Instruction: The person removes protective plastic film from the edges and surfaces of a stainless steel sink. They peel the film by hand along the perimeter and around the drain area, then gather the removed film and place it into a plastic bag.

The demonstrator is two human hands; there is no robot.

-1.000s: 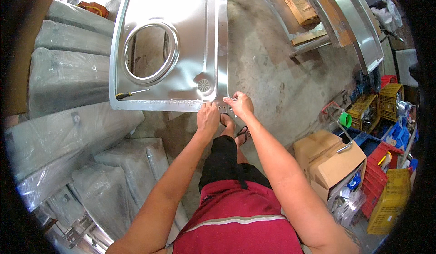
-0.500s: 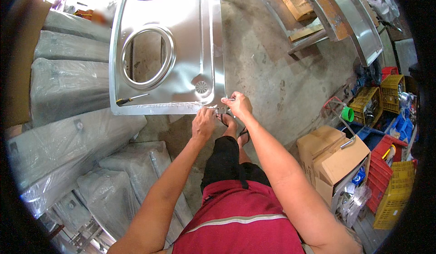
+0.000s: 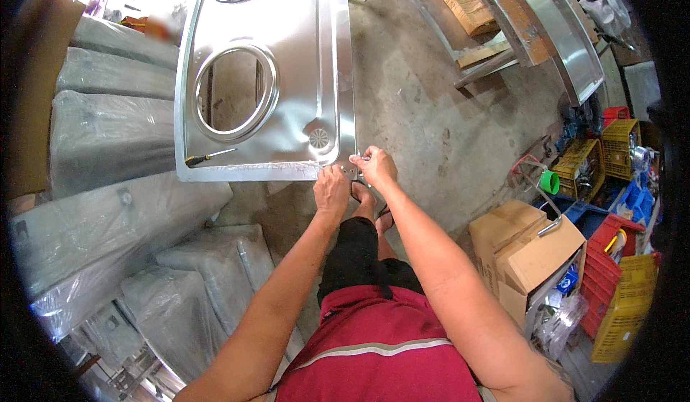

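A stainless steel panel (image 3: 298, 78) with round raised-rim openings and a small slotted drain disc (image 3: 318, 139) lies in front of me. Whitish, crinkled film runs along its near edge (image 3: 273, 169). At the near right corner, my left hand (image 3: 331, 192) has its fingers pinched together against the edge; what is between them is hidden. Just right of it, my right hand (image 3: 376, 166) is closed in a pinch at the same corner, on something too small to make out. A screwdriver (image 3: 208, 157) with a yellow and black handle rests on the panel's near left part.
Plastic-wrapped blocky items (image 3: 115, 222) are stacked along the left. To my right stand an open cardboard box (image 3: 539, 251), a red crate (image 3: 604, 280) and yellow crates (image 3: 625, 308). Metal channels (image 3: 553, 28) lie at the far right, over the concrete floor (image 3: 431, 129).
My left hand has shifted slightly right and up, closer to the panel's corner. The right hand stays nearly in place, and the screwdriver lies as before.
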